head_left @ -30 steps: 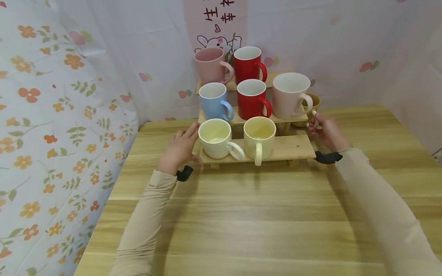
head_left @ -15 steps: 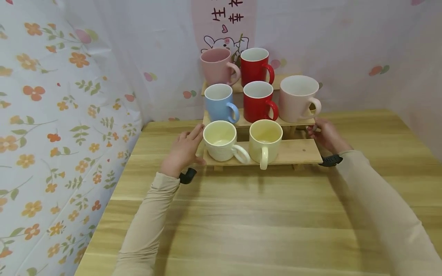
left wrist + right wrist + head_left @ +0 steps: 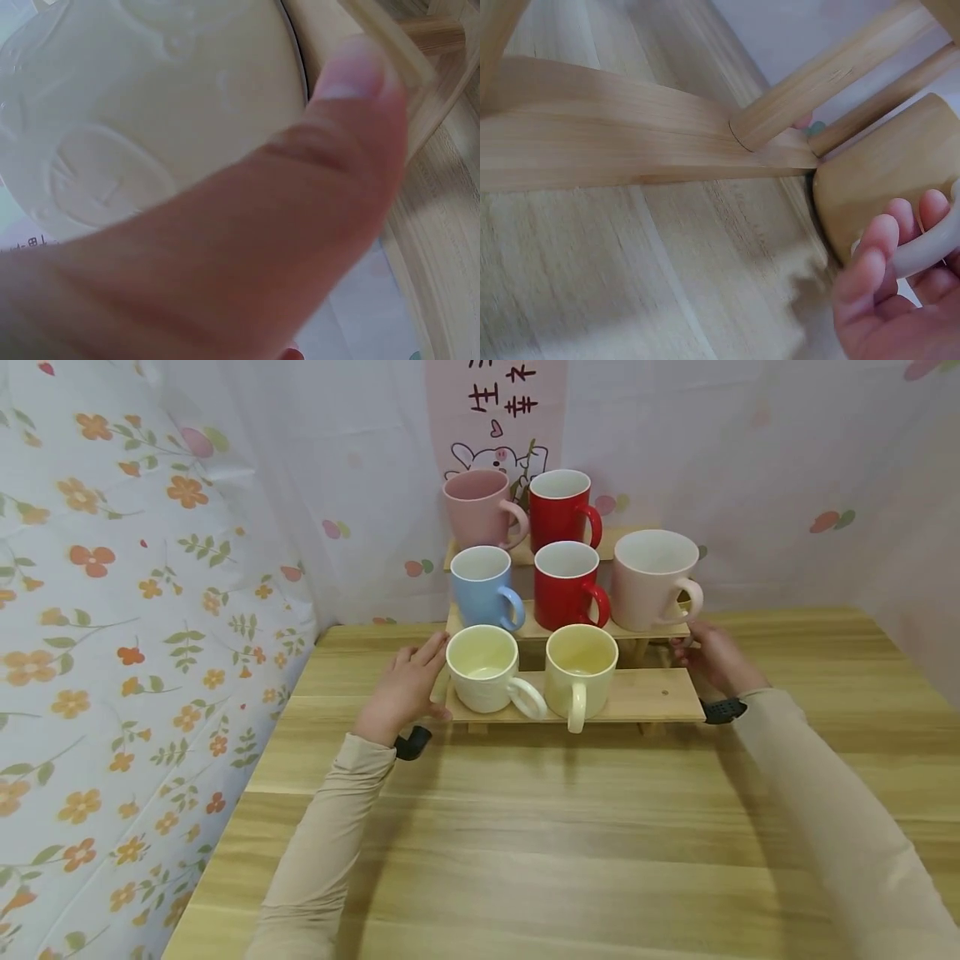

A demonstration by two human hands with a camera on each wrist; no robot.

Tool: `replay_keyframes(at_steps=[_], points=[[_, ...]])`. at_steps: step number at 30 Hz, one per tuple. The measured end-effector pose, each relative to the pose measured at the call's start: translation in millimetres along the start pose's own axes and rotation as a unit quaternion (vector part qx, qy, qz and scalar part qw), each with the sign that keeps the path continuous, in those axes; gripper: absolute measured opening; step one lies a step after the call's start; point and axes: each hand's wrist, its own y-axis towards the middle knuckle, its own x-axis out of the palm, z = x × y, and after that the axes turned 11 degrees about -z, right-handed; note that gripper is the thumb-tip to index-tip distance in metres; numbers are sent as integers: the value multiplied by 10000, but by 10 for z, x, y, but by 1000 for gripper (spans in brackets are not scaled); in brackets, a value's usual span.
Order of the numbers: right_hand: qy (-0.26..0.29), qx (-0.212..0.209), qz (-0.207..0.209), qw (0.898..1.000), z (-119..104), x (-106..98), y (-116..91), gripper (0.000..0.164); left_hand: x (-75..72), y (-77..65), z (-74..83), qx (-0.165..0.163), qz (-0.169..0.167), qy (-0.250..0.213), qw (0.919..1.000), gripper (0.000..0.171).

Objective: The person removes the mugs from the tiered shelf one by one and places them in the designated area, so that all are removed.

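Note:
Three stepped shelves of a wooden rack carry mugs. My left hand rests at the rack's left end with fingers extended, beside a cream mug. In the left wrist view its thumb lies across the mug's embossed side, its tip at the shelf edge. On the right, my right hand reaches behind the lower shelf. Its fingers curl round the pale handle of a tan-yellow mug, which stands by the rack's base and is mostly hidden in the head view.
A light yellow mug shares the bottom shelf. Blue, red and pale pink mugs fill the middle one; dusty pink and red mugs stand on top. A patterned curtain hangs behind the wooden table.
The tan-yellow mug, visible right of the pale pink mug one second ago, is now almost hidden behind it. The head view has shifted slightly. The left hand stays at the rack's end.

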Motion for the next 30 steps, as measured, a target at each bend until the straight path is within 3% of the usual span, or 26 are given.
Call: replay_keyframes(at_steps=[4, 8, 14, 19, 24, 30], points=[[-364, 99, 229, 9990, -13, 1, 0, 28, 5, 17, 4, -8, -34, 1, 10000, 113], [-781, 259, 541, 9951, -19, -5, 7, 20, 10, 29, -6, -14, -28, -16, 10000, 113], [-889, 242, 721, 9931, -36, -81, -54, 18, 10, 28, 20, -84, -1, -33, 10000, 113], [-577, -47, 1044, 9929, -93, -58, -156, 17, 21, 32, 13, -106, 5, -33, 9999, 113], [-668, -555, 1489, 9850, -258, 29, -210, 15, 24, 16, -8, -76, 4, -80, 9999, 114], [-421, -1060, 1541, 9815, -496, 81, -299, 15, 12, 5, 16, -62, -7, -34, 10000, 114]])
